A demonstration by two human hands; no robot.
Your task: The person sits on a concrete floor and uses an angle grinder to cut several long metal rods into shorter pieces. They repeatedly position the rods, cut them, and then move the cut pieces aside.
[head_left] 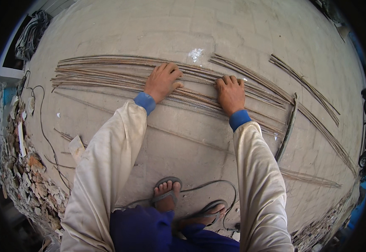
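A long spread of thin, rusty ribbed steel rebars (pixel 94 74) lies crosswise on the paved ground in front of me. My left hand (pixel 161 82) reaches over them near the middle, its fingers curled round some rods at the far side and the thumb on the near side. A short way to the right, my right hand (pixel 231 95) bends its fingers down over the same rods, knuckles up. The fingertips of both hands are partly hidden, so which rods they hold is unclear. A dark flat metal bar (pixel 288 128) lies by the rods' right ends.
More rebars (pixel 250 75) run off to the far right, with a shorter bundle (pixel 305 87) beyond. Broken rubble (pixel 31 185) lines the left edge. A black cable (pixel 229 183) loops round my sandalled feet (pixel 168 194). Dark folded material (pixel 32 35) sits at the far left.
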